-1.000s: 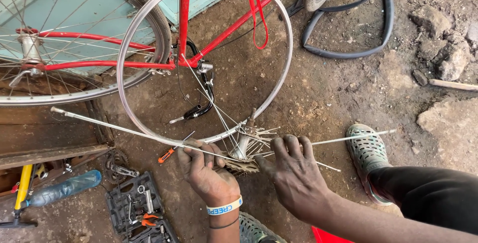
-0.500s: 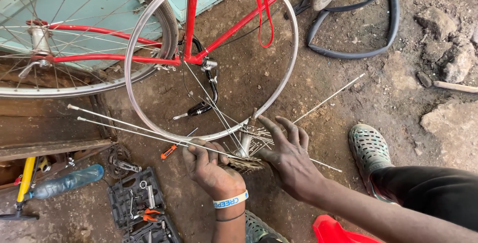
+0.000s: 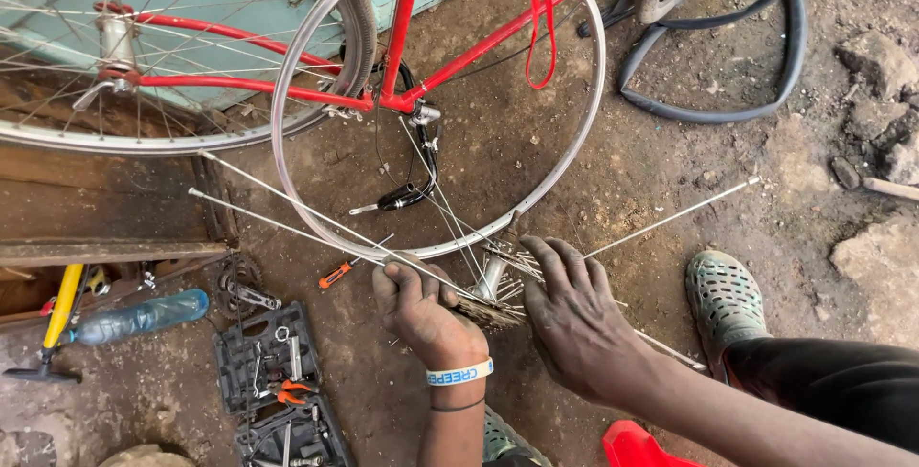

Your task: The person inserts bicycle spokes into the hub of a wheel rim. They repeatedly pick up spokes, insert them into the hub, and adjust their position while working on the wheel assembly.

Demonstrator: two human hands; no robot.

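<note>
A bare silver wheel rim [image 3: 316,65] stands upright in front of me, its lower edge near a wheel hub [image 3: 490,280] with a cog cluster [image 3: 490,312] and loose spokes [image 3: 287,201] fanning out to both sides. My left hand [image 3: 421,309] grips the hub's left side, fingers curled over the spokes there. My right hand [image 3: 570,319] lies over the hub's right side, fingers spread across the bundle of spokes. One long spoke [image 3: 680,211] sticks out to the right over the dirt.
A red bicycle frame [image 3: 402,55] with a spoked wheel [image 3: 105,55] leans behind the rim. An orange screwdriver [image 3: 337,276], an open tool case [image 3: 273,371], a plastic bottle [image 3: 139,319], a pump [image 3: 53,328], a black tyre [image 3: 728,55], my shoe [image 3: 725,300] and a red object [image 3: 637,448] lie around.
My right hand has slid left onto the spoke bundle at the hub. The long spokes have swung upward on both sides. The left hand keeps its grip.
</note>
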